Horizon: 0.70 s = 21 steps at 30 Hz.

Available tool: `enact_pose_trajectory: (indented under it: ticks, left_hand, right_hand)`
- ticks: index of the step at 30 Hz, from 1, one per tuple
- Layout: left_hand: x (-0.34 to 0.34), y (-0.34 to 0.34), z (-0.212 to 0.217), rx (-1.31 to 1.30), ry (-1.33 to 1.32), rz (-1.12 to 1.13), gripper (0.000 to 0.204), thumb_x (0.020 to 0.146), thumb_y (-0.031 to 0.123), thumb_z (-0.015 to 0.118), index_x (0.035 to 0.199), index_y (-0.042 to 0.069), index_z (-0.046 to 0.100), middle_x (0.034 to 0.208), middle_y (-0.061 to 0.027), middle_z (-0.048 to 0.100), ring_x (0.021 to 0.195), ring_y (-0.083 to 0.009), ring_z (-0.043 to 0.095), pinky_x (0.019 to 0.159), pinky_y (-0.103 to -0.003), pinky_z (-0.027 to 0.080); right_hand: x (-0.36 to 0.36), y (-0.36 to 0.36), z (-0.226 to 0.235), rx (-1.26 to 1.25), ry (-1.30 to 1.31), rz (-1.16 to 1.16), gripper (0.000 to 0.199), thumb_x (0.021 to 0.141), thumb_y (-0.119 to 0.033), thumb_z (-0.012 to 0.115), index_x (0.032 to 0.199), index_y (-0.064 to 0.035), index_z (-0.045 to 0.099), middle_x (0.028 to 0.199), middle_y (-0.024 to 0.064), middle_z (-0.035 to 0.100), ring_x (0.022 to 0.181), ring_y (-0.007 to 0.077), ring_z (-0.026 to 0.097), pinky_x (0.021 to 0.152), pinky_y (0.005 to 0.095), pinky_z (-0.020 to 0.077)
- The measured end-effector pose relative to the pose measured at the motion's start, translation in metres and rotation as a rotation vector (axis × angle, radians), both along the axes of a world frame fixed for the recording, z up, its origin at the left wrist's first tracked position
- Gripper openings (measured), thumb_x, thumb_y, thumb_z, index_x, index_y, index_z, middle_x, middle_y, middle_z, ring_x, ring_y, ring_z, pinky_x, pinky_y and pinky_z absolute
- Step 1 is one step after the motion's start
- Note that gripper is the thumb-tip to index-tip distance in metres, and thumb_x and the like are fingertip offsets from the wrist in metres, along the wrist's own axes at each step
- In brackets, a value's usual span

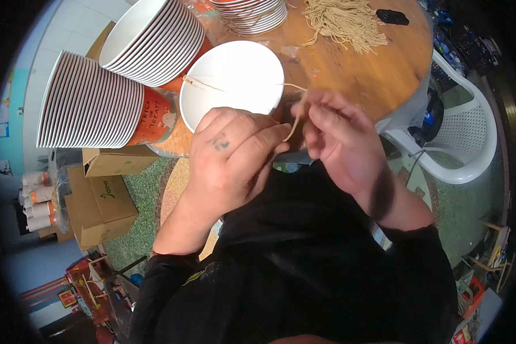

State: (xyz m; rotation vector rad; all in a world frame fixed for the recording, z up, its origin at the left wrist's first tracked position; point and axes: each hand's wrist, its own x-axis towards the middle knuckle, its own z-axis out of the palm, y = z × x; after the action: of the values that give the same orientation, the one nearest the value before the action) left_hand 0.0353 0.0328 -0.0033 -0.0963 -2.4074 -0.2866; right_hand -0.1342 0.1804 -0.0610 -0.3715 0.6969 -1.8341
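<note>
A white paper bucket (233, 80) lies open-mouthed toward me at the edge of a round wooden table (378, 74). A thin beige string (212, 86) runs across its rim. My left hand (230, 161) pinches that string just below the bucket. My right hand (339, 140) holds the other end of the string (296, 119) between thumb and fingers, close beside the left. Both hands hover in front of my dark-clothed body.
Two long stacks of white-and-orange paper buckets (92, 103) (155, 40) lie at the left. A pile of cut beige strings (344, 22) sits at the table's far side. A white plastic chair (470, 137) stands right; cardboard boxes (100, 200) lower left.
</note>
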Motion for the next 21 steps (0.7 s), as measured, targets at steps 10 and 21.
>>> enact_pose_trajectory:
  ticks: [10, 21]
  left_hand:
    - [0.005, 0.003, 0.015, -0.024, -0.145, 0.027, 0.023, 0.082, 0.004, 0.082, 0.102, 0.004, 0.071, 0.095, -0.0098, 0.073, 0.087, -0.033, 0.071, 0.08, -0.044, 0.052]
    - [0.0, 0.002, 0.026, 0.034, -0.16, 0.077, 0.01, 0.091, 0.004, 0.078, 0.095, 0.005, 0.068, 0.088, -0.0108, 0.07, 0.082, -0.035, 0.068, 0.078, -0.045, 0.053]
  right_hand:
    - [0.028, -0.013, -0.017, -0.294, 0.808, -0.25, 0.051, 0.089, 0.012, 0.086, 0.137, 0.0053, 0.069, 0.125, 0.0174, 0.076, 0.102, 0.02, 0.082, 0.079, 0.0299, 0.0673]
    - [0.009, -0.024, -0.007, -0.334, 0.764, -0.226, 0.009, 0.103, 0.004, 0.076, 0.112, 0.0055, 0.075, 0.103, 0.0085, 0.076, 0.085, 0.0137, 0.078, 0.07, 0.027, 0.0628]
